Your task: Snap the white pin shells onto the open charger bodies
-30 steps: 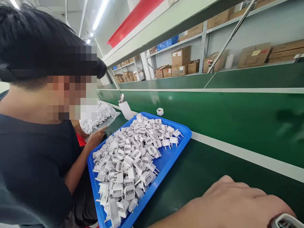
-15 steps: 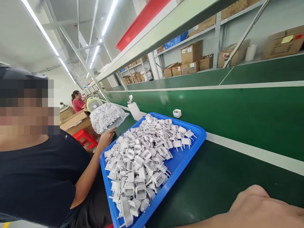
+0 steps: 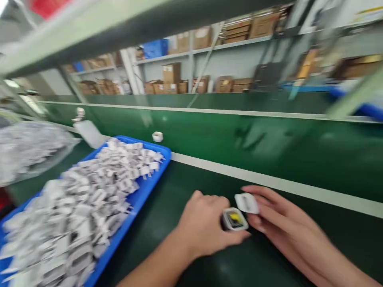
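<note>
The picture is smeared by motion. My left hand (image 3: pixel 203 225) is curled over the green bench top and grips a small grey piece with a yellow mark (image 3: pixel 235 219). My right hand (image 3: pixel 278 221) lies just right of it, fingers stretched toward it, with a small white plug part (image 3: pixel 247 202) at its fingertips. A blue tray (image 3: pixel 142 195) heaped with white plug parts (image 3: pixel 89 195) sits to the left of my hands.
A white dispenser bottle (image 3: pixel 86 131) and a small white cap (image 3: pixel 157 136) stand behind the tray. A clear bag of white parts (image 3: pixel 30 145) lies at far left. The green conveyor belt (image 3: pixel 269 139) runs behind a white stripe. Shelves with cardboard boxes (image 3: pixel 172 75) line the back.
The view has swung right, so the person in black at left is out of sight. Both my hands are now in view together at the middle, with small parts in them.
</note>
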Motion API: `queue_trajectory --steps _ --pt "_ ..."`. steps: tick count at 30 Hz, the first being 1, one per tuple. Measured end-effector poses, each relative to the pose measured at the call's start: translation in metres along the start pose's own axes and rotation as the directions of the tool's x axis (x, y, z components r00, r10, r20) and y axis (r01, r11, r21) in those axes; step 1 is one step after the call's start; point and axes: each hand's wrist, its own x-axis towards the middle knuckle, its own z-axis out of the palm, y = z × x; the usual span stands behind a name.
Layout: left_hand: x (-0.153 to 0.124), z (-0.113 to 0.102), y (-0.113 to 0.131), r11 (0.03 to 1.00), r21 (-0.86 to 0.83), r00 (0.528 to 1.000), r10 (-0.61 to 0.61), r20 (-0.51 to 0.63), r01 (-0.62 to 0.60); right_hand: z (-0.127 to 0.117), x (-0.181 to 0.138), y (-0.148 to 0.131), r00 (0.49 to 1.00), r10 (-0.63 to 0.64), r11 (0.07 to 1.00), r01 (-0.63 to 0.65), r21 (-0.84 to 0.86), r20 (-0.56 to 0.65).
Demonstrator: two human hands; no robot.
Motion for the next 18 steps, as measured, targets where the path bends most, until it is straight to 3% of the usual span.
queue_trajectory --steps 3,7,12,15,18 --pt "-0.007 0.002 0.005 1.0 -0.013 0.999 -0.024 -0.021 0.024 0.002 -0.006 -0.001 0.992 -0.009 0.997 -0.001 0.08 0.123" --pt "-0.015 -0.002 0.013 0.997 -0.036 0.996 -0.069 0.059 0.071 0.002 -0.008 0.003 0.974 -0.04 0.99 0.009 0.14 0.222" --pt "-0.023 -0.023 0.021 0.946 -0.117 0.94 -0.276 0.199 0.303 -0.002 -0.009 0.005 0.963 -0.071 0.981 0.021 0.191 0.26" --pt "-0.004 -0.044 0.021 0.951 0.092 0.949 -0.303 0.091 0.294 -0.003 -0.008 0.005 0.966 -0.079 0.978 0.027 0.207 0.245" --pt "0.044 -0.069 0.011 0.897 0.368 0.969 -0.237 -0.067 0.244 -0.002 -0.006 0.003 0.974 -0.075 0.98 0.032 0.199 0.213"
